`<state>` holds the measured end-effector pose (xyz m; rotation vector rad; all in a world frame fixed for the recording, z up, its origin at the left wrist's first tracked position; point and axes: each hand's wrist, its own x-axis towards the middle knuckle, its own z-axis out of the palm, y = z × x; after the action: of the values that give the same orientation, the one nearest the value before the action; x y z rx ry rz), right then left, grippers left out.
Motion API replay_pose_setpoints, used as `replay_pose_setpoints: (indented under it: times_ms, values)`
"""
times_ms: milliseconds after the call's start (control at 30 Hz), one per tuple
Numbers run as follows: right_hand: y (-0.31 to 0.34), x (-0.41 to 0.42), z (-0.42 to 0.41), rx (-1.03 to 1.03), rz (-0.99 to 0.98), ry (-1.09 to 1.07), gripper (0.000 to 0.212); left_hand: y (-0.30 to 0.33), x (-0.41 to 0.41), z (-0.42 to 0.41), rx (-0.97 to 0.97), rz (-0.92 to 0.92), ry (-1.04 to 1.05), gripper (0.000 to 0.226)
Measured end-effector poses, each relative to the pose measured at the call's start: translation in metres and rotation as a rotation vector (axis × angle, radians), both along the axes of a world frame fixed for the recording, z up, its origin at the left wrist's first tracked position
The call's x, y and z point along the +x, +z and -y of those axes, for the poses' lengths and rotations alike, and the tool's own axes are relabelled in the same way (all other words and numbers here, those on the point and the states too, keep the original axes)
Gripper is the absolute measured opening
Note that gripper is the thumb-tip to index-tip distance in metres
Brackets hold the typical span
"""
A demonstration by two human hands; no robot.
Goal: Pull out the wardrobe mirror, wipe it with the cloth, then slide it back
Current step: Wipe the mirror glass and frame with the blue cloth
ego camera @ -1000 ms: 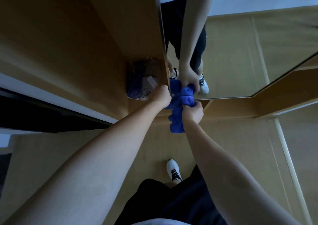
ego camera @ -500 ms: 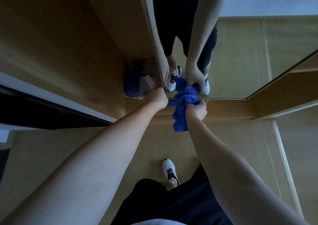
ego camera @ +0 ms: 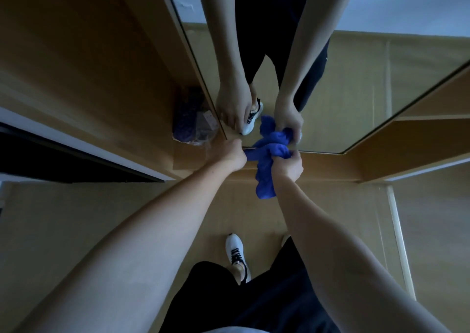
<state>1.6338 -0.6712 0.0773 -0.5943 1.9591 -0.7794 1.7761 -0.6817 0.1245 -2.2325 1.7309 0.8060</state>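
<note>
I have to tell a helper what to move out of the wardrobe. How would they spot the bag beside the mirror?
Find the tall mirror standing in the wooden wardrobe. Left of its bottom corner, on the wardrobe floor, lies a crinkled clear bag with dark purple contents. It is the only loose thing there; the blue cloth is held in a hand.

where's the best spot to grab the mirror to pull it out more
Probably the mirror's bottom left corner, from the front, where the left hand already grips: that corner juts free of the wardrobe panel. The right hand holds the blue cloth at the bottom edge.
</note>
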Motion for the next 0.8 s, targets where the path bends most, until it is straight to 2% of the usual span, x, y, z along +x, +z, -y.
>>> replay_pose_setpoints:
  times_ms: [67, 233, 533, 700, 800]
  values:
    - [0.006, -0.007, 0.0, 0.007, -0.02, 0.015, 0.011, 0.003, -0.007, -0.002, -0.012, 0.001, -0.006, 0.008]
    - [0.025, -0.02, -0.007, -0.159, -0.032, -0.016, 0.012, 0.016, -0.027, 0.0, -0.003, 0.011, 0.004, 0.023]
    - [0.009, -0.047, 0.006, 0.051, 0.019, 0.086, 0.016, 0.015, -0.055, -0.006, 0.01, 0.055, 0.009, 0.012]
    - [0.026, -0.059, -0.004, -0.102, 0.039, 0.013, 0.013, 0.025, -0.066, -0.005, 0.032, 0.056, 0.041, 0.02]
    - [0.032, -0.065, 0.0, -0.109, 0.073, -0.018, 0.01, 0.028, -0.078, -0.006, 0.035, 0.076, 0.04, 0.018]
